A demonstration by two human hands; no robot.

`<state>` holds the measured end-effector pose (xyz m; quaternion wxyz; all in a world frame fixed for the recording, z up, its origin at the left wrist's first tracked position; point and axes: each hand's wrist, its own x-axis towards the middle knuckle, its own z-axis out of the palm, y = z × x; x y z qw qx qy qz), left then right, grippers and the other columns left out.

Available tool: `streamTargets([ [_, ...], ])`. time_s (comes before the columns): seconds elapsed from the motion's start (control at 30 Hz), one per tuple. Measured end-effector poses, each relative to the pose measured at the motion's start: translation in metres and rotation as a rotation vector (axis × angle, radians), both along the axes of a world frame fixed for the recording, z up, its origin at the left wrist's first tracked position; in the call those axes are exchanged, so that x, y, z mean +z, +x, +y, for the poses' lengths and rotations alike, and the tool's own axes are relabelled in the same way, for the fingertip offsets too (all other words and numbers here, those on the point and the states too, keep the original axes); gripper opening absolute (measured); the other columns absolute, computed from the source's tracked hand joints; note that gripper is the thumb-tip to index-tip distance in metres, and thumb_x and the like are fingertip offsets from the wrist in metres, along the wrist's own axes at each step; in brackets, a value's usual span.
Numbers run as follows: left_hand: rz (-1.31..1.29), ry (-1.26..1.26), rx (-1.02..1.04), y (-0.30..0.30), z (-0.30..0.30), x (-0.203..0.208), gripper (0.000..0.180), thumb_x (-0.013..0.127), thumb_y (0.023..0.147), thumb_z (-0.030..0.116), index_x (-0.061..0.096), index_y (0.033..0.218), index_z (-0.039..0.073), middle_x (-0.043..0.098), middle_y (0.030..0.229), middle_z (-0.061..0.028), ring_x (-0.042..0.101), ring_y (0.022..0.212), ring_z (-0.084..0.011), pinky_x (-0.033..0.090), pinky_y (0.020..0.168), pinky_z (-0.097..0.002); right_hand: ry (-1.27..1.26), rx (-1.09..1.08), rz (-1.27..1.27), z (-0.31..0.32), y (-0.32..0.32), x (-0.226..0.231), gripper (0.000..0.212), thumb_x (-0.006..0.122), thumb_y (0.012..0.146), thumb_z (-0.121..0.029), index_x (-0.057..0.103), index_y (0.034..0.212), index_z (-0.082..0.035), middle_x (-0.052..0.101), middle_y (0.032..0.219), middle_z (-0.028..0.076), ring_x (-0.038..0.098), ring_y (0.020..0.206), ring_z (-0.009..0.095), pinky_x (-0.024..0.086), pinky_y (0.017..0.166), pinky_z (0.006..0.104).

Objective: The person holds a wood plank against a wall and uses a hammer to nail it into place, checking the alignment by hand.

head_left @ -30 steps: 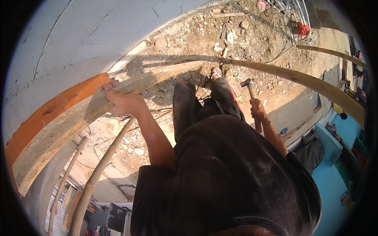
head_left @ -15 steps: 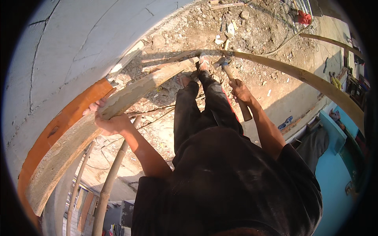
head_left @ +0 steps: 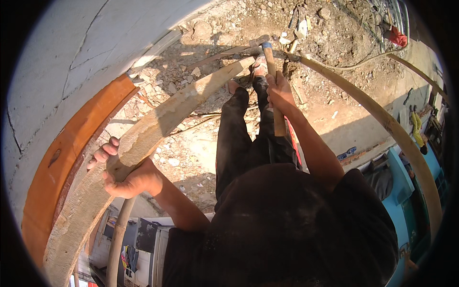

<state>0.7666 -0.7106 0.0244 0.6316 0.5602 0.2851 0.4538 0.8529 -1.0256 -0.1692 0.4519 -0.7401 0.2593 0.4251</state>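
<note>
A long, dusty wooden plank [head_left: 165, 118] runs slantwise from the lower left towards my feet. My left hand [head_left: 136, 179] grips it across its width, the thumb on the near side and the fingertips showing past the far edge. In my right hand [head_left: 282, 93] is a hammer [head_left: 278, 117], held around its wooden handle. Its metal head points away from me, a little beyond the plank's far end and apart from it. An orange-brown board [head_left: 79, 153] stands against the wall, left of the plank, with a narrow gap between them.
A pale block wall [head_left: 52, 62] rises on the left. Rubble [head_left: 229, 28] covers the ground around my feet. A long pole [head_left: 377, 112] arches across the right side; a bamboo pole [head_left: 118, 239] stands lower left. A red cloth [head_left: 396, 37] lies far right.
My right hand has brought the hammer leftward and farther from me, its head now past the plank's end. The plank has shifted away from the orange board, with my left hand still on it.
</note>
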Motion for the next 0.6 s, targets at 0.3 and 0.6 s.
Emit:
streamTargets([
  [0.3,0.099,0.047,0.150,-0.023,0.008,-0.005,0.041,0.050,0.082,0.032,0.045,0.115,0.007,0.044,0.095,-0.0057,0.044,0.085,-0.0213,0.039,0.083,-0.0396,-0.048,-0.030,-0.232,-0.027,0.056,0.008,0.031,0.053,0.104,-0.031,0.048,0.101,0.000,0.051,0.061,0.005,0.052,0.043,0.015,0.043,0.037,0.0326],
  [0.6,0.058,0.032,0.113,-0.045,0.025,-0.018,0.043,0.050,0.084,0.035,0.046,0.116,0.007,0.045,0.097,-0.0065,0.044,0.087,-0.0225,0.040,0.084,-0.0417,0.050,0.180,0.098,-0.001,0.032,0.003,0.031,0.052,0.103,-0.032,0.050,0.106,-0.002,0.047,0.061,0.003,0.049,0.042,0.014,0.044,0.039,0.0313],
])
